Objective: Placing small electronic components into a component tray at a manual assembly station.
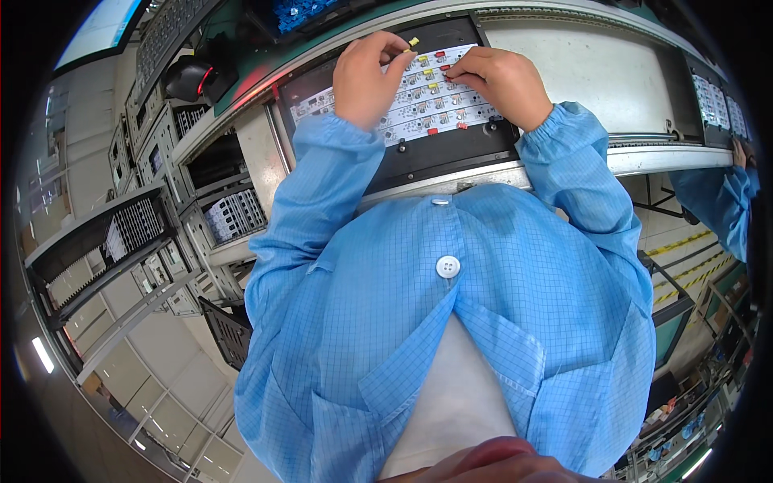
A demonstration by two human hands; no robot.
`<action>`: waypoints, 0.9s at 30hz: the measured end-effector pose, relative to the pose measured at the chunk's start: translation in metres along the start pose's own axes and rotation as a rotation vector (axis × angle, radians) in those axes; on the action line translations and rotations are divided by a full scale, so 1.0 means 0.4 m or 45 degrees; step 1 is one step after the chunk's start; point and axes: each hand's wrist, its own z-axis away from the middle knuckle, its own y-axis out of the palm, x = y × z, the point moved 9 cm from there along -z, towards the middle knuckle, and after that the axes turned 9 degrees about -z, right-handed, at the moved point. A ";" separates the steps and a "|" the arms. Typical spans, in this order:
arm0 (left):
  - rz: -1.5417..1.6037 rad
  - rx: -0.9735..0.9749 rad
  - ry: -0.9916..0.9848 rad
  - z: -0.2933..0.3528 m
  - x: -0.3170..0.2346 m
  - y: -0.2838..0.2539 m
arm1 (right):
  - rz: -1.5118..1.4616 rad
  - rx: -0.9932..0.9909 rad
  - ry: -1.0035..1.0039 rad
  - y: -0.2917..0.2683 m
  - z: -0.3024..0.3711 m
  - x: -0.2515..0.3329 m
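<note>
A black carrier plate (pixel 378 167) lies before me, bearing several white circuit-board strips (pixel 403 127) in rows. Small yellow components (pixel 433 85) and red components (pixel 433 131) stand on the strips. My left hand (pixel 366 80) is over the left-middle of the plate, its thumb and forefinger pinched at a small yellow component (pixel 414 41) above the top strip. My right hand (pixel 507 84) reaches in from the right. Its thumb and forefinger are closed at a small red component (pixel 445 68) on an upper strip; the fingertips partly hide it. Both palms cover parts of the strips.
The carrier sits on a metal-edged conveyor (pixel 580 80). Another carrier with white boards (pixel 713 105) stands far right, near another person's blue sleeve (pixel 717 201). A black mouse (pixel 191 79) and keyboard (pixel 165 40) are back left. A blue-filled bin (pixel 302 14) is at the back.
</note>
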 end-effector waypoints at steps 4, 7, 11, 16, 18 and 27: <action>0.191 0.048 -0.022 0.019 0.010 0.005 | 0.058 0.038 0.018 -0.002 -0.004 0.002; 0.128 0.143 0.029 0.041 -0.010 0.011 | 0.134 0.077 0.011 -0.004 -0.001 0.010; 0.076 0.129 0.079 0.067 -0.035 0.003 | 0.132 0.042 0.006 -0.001 0.002 0.005; 0.028 0.119 0.094 0.088 -0.061 0.004 | 0.317 0.243 -0.045 0.023 0.003 0.012; -0.022 0.118 0.119 0.098 -0.067 0.011 | 0.322 0.218 -0.082 0.015 0.018 0.020; -0.156 0.008 0.225 0.108 -0.101 0.016 | -0.027 0.148 -0.150 -0.031 0.073 0.096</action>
